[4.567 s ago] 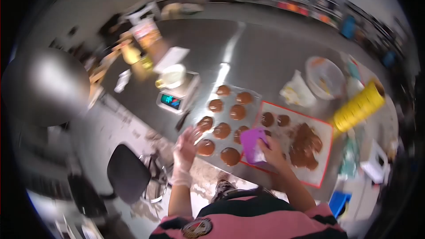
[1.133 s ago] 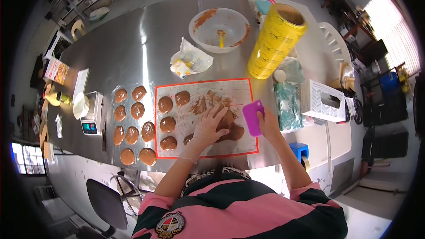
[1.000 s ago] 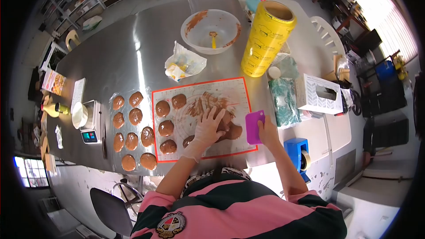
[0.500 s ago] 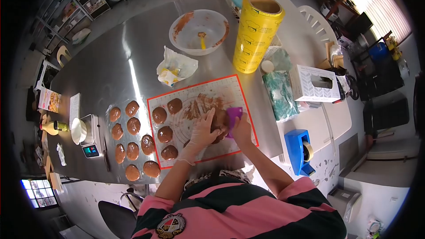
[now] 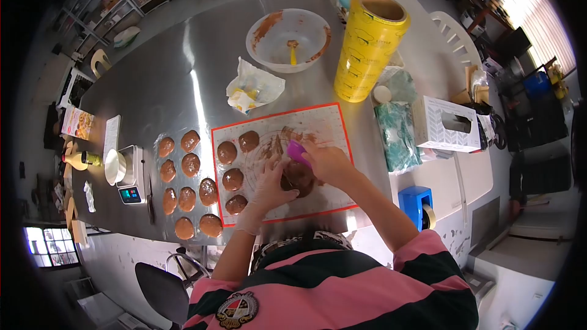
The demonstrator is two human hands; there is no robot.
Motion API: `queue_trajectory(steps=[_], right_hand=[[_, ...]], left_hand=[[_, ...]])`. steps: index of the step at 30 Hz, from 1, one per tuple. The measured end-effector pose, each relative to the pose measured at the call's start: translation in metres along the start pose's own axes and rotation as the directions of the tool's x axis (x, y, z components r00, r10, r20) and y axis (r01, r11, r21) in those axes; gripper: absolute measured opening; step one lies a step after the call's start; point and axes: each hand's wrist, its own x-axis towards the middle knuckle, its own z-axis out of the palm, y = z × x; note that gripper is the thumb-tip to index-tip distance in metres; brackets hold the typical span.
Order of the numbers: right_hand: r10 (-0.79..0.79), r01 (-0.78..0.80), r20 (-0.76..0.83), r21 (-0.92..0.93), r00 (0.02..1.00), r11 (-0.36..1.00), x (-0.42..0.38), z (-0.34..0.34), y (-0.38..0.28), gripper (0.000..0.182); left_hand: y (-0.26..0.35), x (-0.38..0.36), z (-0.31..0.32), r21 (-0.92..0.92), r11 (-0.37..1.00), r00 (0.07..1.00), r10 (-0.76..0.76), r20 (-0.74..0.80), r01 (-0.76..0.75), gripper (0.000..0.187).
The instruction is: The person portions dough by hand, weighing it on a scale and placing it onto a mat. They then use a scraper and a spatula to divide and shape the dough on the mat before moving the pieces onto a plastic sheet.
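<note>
My right hand grips a purple scraper, held over the upper left of a brown dough mass. My left hand, in a clear glove, lies against the dough's left side with its fingers apart. Both are above a red-edged white mat smeared with brown. Several round brown dough pieces sit on the mat's left part, and several glossier ones lie on plastic film to the left of it.
A bowl with a yellow spatula, a crumpled wrapper and a yellow film roll stand beyond the mat. At the left is a scale; at the right, a tissue box and a blue tape dispenser.
The purple scraper has moved from the dough's right side to its upper left, with my right hand reaching further left. My left hand has shifted slightly left relative to the dough. The camera view has shifted.
</note>
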Motion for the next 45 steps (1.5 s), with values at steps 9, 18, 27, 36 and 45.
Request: queue_trajectory(steps=[9,18,27,36,45], right_hand=[[0.480,-0.476,-0.209,0.070,0.852,0.876,-0.048,0.033,0.050,0.023],[0.338,-0.177,-0.466,0.357,0.817,0.917,-0.020,0.102,0.039,0.026],[0.168,-0.088,-0.252,0.299,0.953,0.950,0.005,0.034,-0.017,0.027],[0.034,0.033,-0.376,0.169,0.926,0.985,-0.008,-0.070,-0.052,0.022],[0.131,-0.145,-0.119,-0.118,0.984,0.982,-0.024,-0.004,0.014,0.023]], left_hand=[[0.006,0.007,0.013,-0.255,0.965,0.991,-0.025,0.128,0.057,0.073],[0.008,0.025,0.039,-0.573,0.792,0.967,-0.254,0.008,0.212,0.068],[0.016,0.029,-0.009,-0.952,0.216,0.912,-0.392,0.120,0.218,0.047],[0.089,0.052,-0.092,-0.971,0.211,0.975,-0.215,0.062,0.108,0.053],[0.024,0.012,-0.008,0.072,0.981,0.984,0.176,0.036,-0.178,0.072]])
